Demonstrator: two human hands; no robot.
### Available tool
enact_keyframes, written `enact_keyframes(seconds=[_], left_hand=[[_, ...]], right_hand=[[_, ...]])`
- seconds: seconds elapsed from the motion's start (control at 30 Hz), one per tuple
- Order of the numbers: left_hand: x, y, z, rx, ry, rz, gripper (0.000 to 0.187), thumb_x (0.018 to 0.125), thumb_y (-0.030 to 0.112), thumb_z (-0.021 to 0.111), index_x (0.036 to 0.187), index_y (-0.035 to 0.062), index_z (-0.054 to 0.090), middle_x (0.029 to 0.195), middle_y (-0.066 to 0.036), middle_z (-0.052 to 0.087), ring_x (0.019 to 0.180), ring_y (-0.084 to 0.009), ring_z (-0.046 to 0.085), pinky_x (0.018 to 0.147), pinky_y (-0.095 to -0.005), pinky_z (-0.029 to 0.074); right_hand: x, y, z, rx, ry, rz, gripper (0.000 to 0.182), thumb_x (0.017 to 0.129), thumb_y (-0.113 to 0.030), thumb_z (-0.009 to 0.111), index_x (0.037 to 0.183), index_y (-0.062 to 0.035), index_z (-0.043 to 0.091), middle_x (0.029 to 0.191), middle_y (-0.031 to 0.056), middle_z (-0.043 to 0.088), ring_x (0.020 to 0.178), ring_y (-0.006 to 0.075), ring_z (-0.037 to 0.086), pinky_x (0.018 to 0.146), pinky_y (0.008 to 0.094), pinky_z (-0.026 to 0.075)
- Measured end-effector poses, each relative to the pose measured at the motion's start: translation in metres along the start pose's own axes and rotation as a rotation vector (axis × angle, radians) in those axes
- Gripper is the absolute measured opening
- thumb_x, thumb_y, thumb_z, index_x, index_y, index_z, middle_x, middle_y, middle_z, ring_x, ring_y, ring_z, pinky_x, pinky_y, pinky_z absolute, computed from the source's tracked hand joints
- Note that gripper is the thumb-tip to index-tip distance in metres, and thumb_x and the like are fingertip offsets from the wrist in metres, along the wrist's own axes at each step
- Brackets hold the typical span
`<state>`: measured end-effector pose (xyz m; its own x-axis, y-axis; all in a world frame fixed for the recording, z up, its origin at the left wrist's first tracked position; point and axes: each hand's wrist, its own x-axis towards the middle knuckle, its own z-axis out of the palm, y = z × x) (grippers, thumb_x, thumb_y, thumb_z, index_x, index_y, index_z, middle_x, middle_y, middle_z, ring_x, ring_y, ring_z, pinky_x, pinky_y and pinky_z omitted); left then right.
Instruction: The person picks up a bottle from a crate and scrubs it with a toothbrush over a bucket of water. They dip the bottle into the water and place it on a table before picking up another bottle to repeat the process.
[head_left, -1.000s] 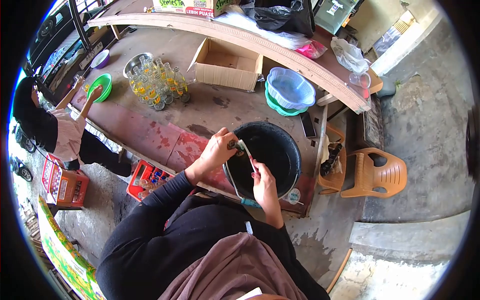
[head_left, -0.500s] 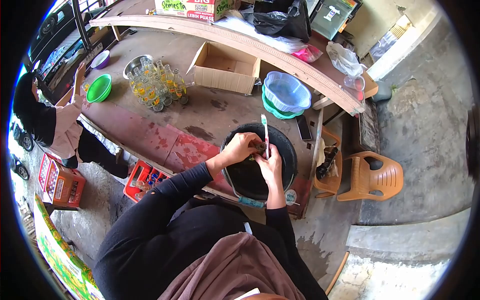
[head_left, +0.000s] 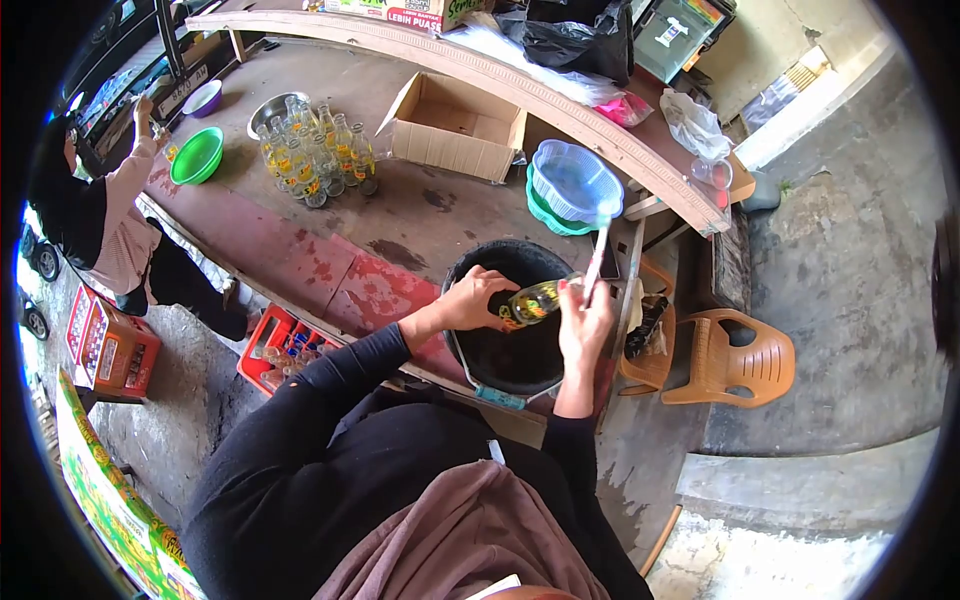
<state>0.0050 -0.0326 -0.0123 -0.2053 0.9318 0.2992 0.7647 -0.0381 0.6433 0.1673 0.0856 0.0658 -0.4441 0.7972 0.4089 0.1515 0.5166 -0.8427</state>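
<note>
Glass bottle [head_left: 533, 301], held sideways above black bucket [head_left: 480, 372]: left hand [head_left: 478, 299] grasping its base, right hand [head_left: 587, 322] clenched around toothbrush [head_left: 598, 256] at its neck.

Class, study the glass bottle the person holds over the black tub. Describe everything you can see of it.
The glass bottle is small and clear, with a yellow-green printed label and a dark end toward the left hand, which grips that end. It lies roughly on its side, held in the air above the black tub, apart from its rim. The right hand meets its other end while holding a brush that points up and away. Its contents cannot be made out.
</note>
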Motion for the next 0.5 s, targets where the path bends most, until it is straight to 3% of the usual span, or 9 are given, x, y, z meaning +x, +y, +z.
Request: enact_keyframes(seconds=[0.03, 0.13, 0.17, 0.2, 0.43, 0.47, 0.5], left_hand=[[0.0, 0.008, -0.003, -0.054, -0.015, -0.018, 0.075, 0.063, 0.038, 0.088, 0.127, 0.0094, 0.061, 0.126, -0.011, 0.061, 0.118, -0.0309, 0.05, 0.107, -0.042, 0.035], [0.004, 0.018, 0.0, -0.039, 0.051, 0.006, 0.077, 0.063, 0.039, 0.089, 0.128, 0.0101, 0.059, 0.125, -0.01, 0.061, 0.118, -0.0318, 0.05, 0.104, -0.0418, 0.037], [0.007, 0.021, 0.002, -0.04, 0.063, -0.016, 0.081, 0.061, 0.044, 0.088, 0.131, 0.0162, 0.058, 0.126, -0.008, 0.06, 0.117, -0.0331, 0.05, 0.101, -0.0465, 0.039], [0.009, 0.027, -0.001, -0.039, 0.064, -0.013, 0.081, 0.061, 0.044, 0.088, 0.131, 0.0162, 0.058, 0.126, -0.008, 0.06, 0.117, -0.0331, 0.05, 0.101, -0.0465, 0.039], [0.018, 0.038, -0.007, 0.071, 0.101, 0.031, 0.075, 0.064, 0.039, 0.086, 0.129, 0.0127, 0.058, 0.113, -0.009, 0.067, 0.112, -0.0288, 0.055, 0.098, -0.0447, 0.036], [0.017, 0.038, -0.011, 0.074, 0.125, 0.034, 0.073, 0.064, 0.037, 0.086, 0.127, 0.0125, 0.059, 0.111, -0.008, 0.067, 0.111, -0.0279, 0.057, 0.099, -0.0451, 0.035], [0.017, 0.041, -0.017, 0.075, 0.149, 0.035, 0.07, 0.064, 0.035, 0.085, 0.126, 0.0123, 0.06, 0.11, -0.008, 0.068, 0.109, -0.0269, 0.058, 0.1, -0.0454, 0.035]], right_hand=[[0.005, -0.006, -0.005, 0.008, 0.036, -0.033, 0.027, 0.083, -0.018, 0.078, 0.088, -0.0026, 0.057, 0.065, 0.0028, 0.052, 0.06, 0.0125, 0.05, 0.057, 0.0326, 0.043], [0.011, -0.024, -0.019, 0.095, 0.059, -0.125, 0.026, 0.083, -0.013, 0.077, 0.099, 0.0, 0.06, 0.068, 0.0026, 0.051, 0.063, 0.0119, 0.048, 0.059, 0.0305, 0.043], [0.01, -0.031, -0.023, 0.063, 0.054, -0.138, 0.028, 0.083, -0.009, 0.076, 0.103, 0.0017, 0.059, 0.071, 0.0026, 0.05, 0.065, 0.0115, 0.047, 0.06, 0.0289, 0.042], [0.01, -0.032, -0.024, 0.063, 0.056, -0.14, 0.028, 0.083, -0.009, 0.076, 0.103, 0.0017, 0.059, 0.071, 0.0026, 0.05, 0.065, 0.0115, 0.047, 0.06, 0.0289, 0.042], [0.011, -0.024, -0.038, 0.394, 0.073, 0.011, 0.027, 0.09, -0.008, 0.071, 0.11, 0.0025, 0.056, 0.093, 0.0015, 0.054, 0.082, 0.0091, 0.05, 0.078, 0.025, 0.043], [0.011, -0.02, -0.041, 0.454, 0.09, 0.041, 0.026, 0.091, -0.009, 0.069, 0.111, 0.0005, 0.057, 0.089, -0.0009, 0.054, 0.075, 0.0058, 0.048, 0.068, 0.0221, 0.042], [0.011, -0.024, -0.044, 0.516, 0.082, 0.067, 0.019, 0.093, -0.01, 0.066, 0.109, -0.0029, 0.058, 0.081, -0.0042, 0.049, 0.064, 0.0023, 0.04, 0.057, 0.0204, 0.032]])
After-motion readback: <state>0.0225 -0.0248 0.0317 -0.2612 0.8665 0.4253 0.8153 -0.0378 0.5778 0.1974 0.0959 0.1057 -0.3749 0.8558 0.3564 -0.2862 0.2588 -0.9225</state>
